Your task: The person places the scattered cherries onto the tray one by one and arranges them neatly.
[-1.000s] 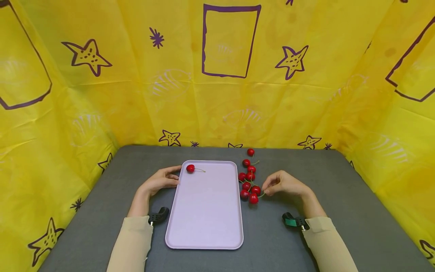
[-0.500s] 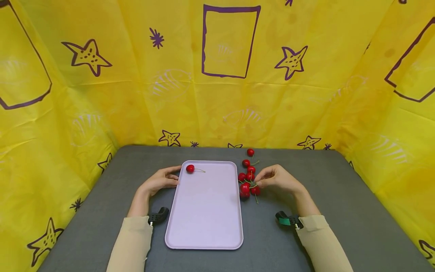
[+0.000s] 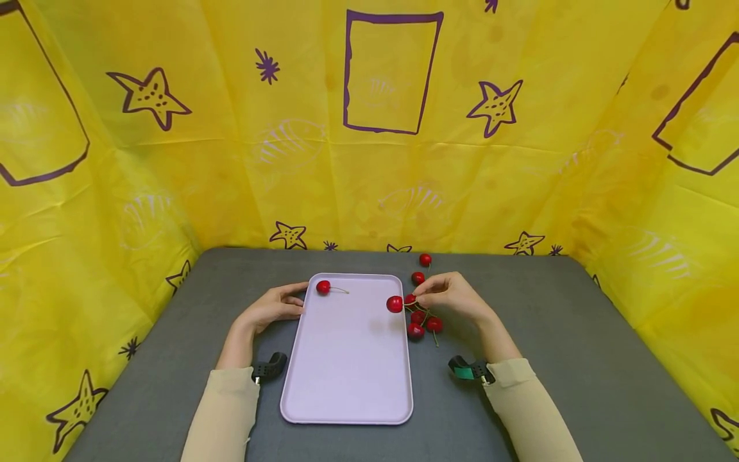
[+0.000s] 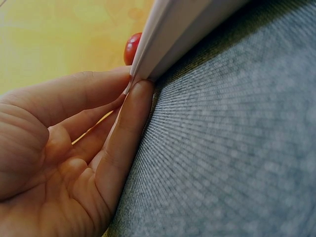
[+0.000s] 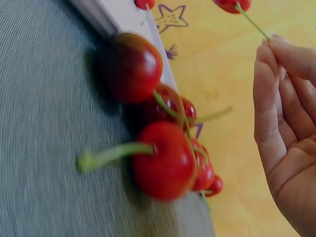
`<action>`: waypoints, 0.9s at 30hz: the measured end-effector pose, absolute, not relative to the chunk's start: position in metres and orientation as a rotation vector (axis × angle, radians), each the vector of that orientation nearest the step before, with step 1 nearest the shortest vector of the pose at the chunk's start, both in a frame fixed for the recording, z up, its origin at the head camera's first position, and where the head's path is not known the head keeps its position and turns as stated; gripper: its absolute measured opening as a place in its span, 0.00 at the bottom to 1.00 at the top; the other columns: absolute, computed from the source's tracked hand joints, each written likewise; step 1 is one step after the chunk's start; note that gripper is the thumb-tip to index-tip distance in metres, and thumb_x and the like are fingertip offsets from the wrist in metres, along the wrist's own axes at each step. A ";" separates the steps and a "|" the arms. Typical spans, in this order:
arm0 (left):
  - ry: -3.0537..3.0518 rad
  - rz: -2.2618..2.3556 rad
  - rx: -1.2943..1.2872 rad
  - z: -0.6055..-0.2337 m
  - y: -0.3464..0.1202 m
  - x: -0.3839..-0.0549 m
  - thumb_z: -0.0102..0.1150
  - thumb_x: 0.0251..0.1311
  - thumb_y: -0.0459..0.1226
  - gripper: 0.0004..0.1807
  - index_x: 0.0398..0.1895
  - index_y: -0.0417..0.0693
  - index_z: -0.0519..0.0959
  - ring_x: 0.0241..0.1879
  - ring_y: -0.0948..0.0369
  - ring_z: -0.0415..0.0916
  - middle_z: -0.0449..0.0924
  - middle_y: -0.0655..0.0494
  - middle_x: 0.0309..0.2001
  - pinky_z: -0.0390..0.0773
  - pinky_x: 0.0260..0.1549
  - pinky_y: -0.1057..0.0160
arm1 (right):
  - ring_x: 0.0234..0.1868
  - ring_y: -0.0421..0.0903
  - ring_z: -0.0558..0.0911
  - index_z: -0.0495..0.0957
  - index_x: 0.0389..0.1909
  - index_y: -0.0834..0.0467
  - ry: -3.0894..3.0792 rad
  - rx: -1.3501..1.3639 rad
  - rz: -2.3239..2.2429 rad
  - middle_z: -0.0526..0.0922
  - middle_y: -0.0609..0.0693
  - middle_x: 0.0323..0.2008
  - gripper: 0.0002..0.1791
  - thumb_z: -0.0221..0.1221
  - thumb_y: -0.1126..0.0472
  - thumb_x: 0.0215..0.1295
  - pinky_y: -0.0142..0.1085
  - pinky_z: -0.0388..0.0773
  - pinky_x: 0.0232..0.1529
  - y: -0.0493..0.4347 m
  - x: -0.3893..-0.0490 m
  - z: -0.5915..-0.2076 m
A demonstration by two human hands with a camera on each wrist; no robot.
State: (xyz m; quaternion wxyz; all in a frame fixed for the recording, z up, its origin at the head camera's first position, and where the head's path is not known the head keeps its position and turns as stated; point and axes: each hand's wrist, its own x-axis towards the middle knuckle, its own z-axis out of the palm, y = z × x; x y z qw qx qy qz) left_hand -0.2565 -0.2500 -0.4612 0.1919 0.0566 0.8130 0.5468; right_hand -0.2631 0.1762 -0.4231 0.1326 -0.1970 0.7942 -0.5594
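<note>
While a yellow backdrop [image 3: 231, 192] with dark starfish outlines covers the rear and both sides, a gray tabletop [image 3: 444, 423] takes up the lower half. Next down: pale lilac tray [image 3: 346, 372], lying flat left of center, long side running away from the person. Left hand [image 3: 274, 308] is at its left edge near the far corner; fingers relaxed, tips against the rim, not curled round it as far as I can see. Right hand [image 3: 456, 298] is off the tray's right side, thumb and fingertips pinching one stem. Black wrist devices [image 3: 270, 367] on both sleeves. Cherries: held cherry [image 3: 395, 304] hangs off that pinch, out over the tray just inside the right rim. Tray cherry [image 3: 324, 287] lies in the far left corner, stem pointing right. Loose cherries [image 3: 435, 325] sit bunched just right of the tray; right hand may hide some, so no exact count. Smallest: held stem [image 5: 253, 22], thin and green.
</note>
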 end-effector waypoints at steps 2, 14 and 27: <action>2.281 1.533 0.171 -0.462 -0.250 -0.257 0.65 0.60 0.36 0.41 0.75 0.41 0.58 0.42 0.61 0.78 0.80 0.42 0.49 0.83 0.48 0.66 | 0.30 0.50 0.85 0.83 0.43 0.70 2.306 -0.552 -1.652 0.88 0.43 0.27 0.16 0.67 0.62 0.59 0.43 0.84 0.38 0.170 -0.265 -0.423; 2.273 1.547 0.180 -0.463 -0.250 -0.258 0.65 0.61 0.35 0.41 0.75 0.40 0.58 0.42 0.61 0.79 0.81 0.41 0.48 0.84 0.48 0.66 | 0.36 0.52 0.89 0.83 0.45 0.70 2.219 -0.406 -1.879 0.89 0.43 0.32 0.17 0.68 0.64 0.58 0.47 0.85 0.47 0.129 -0.277 -0.429; 2.288 1.531 0.156 -0.461 -0.251 -0.257 0.65 0.60 0.35 0.41 0.75 0.41 0.58 0.42 0.61 0.78 0.81 0.45 0.47 0.84 0.47 0.66 | 0.33 0.40 0.88 0.82 0.46 0.72 2.081 -0.433 -1.977 0.88 0.43 0.33 0.17 0.67 0.67 0.58 0.37 0.86 0.43 0.094 -0.275 -0.435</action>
